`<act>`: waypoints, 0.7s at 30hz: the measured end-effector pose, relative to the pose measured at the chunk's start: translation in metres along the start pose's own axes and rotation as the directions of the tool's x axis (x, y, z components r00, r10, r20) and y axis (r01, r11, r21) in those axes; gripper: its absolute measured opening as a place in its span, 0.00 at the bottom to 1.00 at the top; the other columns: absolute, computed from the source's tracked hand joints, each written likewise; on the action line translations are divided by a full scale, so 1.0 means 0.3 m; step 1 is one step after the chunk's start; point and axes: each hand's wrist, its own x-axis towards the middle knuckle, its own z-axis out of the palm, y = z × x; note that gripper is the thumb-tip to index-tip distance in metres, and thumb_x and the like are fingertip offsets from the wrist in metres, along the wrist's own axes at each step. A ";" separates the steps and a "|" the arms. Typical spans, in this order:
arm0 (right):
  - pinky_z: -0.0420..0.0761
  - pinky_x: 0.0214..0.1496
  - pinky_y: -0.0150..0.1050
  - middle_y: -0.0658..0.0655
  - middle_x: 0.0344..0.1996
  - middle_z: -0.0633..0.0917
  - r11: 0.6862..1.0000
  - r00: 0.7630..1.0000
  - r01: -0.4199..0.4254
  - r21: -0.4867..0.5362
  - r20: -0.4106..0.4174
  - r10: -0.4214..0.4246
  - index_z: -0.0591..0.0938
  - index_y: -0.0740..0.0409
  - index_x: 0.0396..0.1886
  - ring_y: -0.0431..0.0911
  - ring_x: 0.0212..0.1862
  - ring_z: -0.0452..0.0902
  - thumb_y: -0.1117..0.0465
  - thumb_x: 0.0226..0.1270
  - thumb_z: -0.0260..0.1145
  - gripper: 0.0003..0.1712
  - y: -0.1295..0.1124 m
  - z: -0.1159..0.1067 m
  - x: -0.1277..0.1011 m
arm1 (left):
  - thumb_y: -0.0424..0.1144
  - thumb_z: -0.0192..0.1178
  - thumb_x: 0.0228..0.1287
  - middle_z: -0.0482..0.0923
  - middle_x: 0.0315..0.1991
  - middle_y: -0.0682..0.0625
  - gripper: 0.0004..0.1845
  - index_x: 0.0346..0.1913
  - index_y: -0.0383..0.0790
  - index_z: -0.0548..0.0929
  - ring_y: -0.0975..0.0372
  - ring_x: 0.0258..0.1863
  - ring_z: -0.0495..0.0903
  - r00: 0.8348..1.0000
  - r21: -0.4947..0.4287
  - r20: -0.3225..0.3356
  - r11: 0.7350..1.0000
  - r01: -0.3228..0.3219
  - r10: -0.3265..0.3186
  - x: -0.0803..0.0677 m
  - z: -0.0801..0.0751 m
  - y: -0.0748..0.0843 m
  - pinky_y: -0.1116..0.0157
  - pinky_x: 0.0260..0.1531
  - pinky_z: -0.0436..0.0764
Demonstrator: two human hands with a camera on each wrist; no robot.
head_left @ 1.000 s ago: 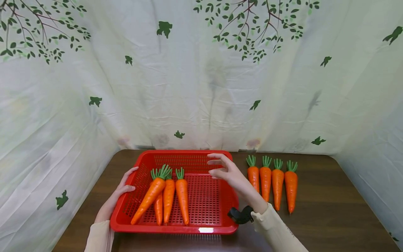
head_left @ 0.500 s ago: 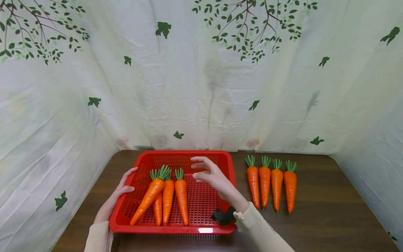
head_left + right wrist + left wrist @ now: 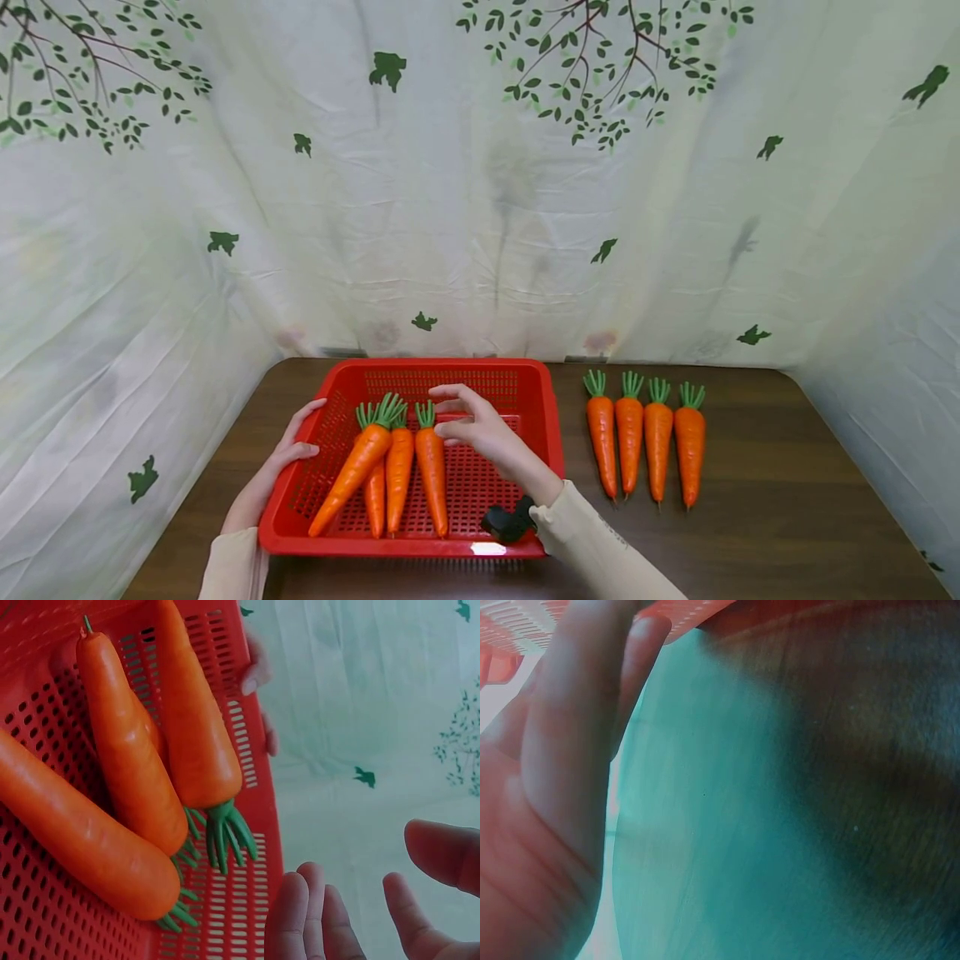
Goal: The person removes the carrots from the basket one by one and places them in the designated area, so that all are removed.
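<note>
A red plastic basket (image 3: 495, 546) with perforated walls stands on the table. My left hand (image 3: 288, 446) holds its left rim; in the left wrist view, the fingers (image 3: 577, 712) reach up against the basket's side. Several orange carrots with green tops lie inside, one slanted carrot (image 3: 352, 479) across another, and a rightmost carrot (image 3: 432, 483) beside them. Over the basket is my right hand (image 3: 480, 433), its thumb and fingers spread apart and holding nothing. Its fingertips appear near the rightmost carrot's green top; in the right wrist view, they are apart from the carrots.
To the right of the basket, several more carrots (image 3: 630, 446) lie in a row on the brown wooden table (image 3: 787, 492), tops pointing away. A pale curtain (image 3: 480, 208) with printed leaves surrounds the table's back and sides. A black wrist device (image 3: 508, 521) is on my right wrist.
My right hand has moved left across the basket, from its right side to near the carrots' tops. My left hand stays at the rim, and the carrots keep their places.
</note>
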 end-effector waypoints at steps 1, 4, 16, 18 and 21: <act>0.77 0.50 0.48 0.60 0.55 0.74 1.000 1.000 -0.009 0.000 0.003 0.009 0.72 0.54 0.63 0.54 0.51 0.75 0.66 0.66 0.61 0.25 0.002 0.008 0.005 | 0.23 0.40 0.59 0.67 0.57 0.57 0.38 0.71 0.56 0.60 0.65 0.49 0.73 1.000 -0.001 -0.001 1.000 0.004 -0.004 -0.001 0.000 0.001 0.69 0.45 0.75; 0.76 0.51 0.52 0.59 0.55 0.74 0.999 0.999 -0.039 -0.003 0.013 0.039 0.73 0.53 0.61 0.53 0.52 0.74 0.66 0.66 0.61 0.24 0.006 0.032 0.018 | 0.24 0.40 0.59 0.67 0.57 0.57 0.37 0.71 0.58 0.60 0.65 0.49 0.73 1.000 -0.001 -0.006 1.000 0.014 -0.014 -0.003 0.000 0.003 0.69 0.45 0.75; 0.78 0.49 0.51 0.64 0.56 0.71 0.995 0.993 -0.102 0.025 0.070 0.100 0.71 0.58 0.63 0.52 0.46 0.76 0.68 0.65 0.61 0.25 0.020 0.107 0.062 | 0.22 0.40 0.58 0.67 0.57 0.58 0.38 0.70 0.58 0.62 0.66 0.49 0.73 1.000 -0.008 -0.004 1.000 -0.007 0.007 0.002 -0.004 0.002 0.70 0.44 0.75; 0.78 0.48 0.51 0.64 0.57 0.70 0.993 0.991 -0.111 0.031 0.077 0.108 0.71 0.58 0.63 0.56 0.47 0.76 0.68 0.65 0.61 0.26 0.023 0.113 0.068 | 0.23 0.40 0.59 0.67 0.57 0.58 0.38 0.70 0.58 0.61 0.66 0.49 0.73 1.000 -0.004 -0.008 1.000 0.003 -0.003 0.002 -0.004 0.002 0.70 0.44 0.75; 0.78 0.49 0.52 0.66 0.57 0.69 0.989 0.987 -0.138 0.045 0.085 0.134 0.70 0.59 0.64 0.61 0.49 0.75 0.69 0.65 0.61 0.26 0.027 0.123 0.078 | 0.23 0.39 0.59 0.67 0.56 0.58 0.37 0.70 0.59 0.61 0.65 0.49 0.74 1.000 -0.005 -0.012 1.000 0.018 -0.018 -0.001 -0.004 0.003 0.69 0.45 0.75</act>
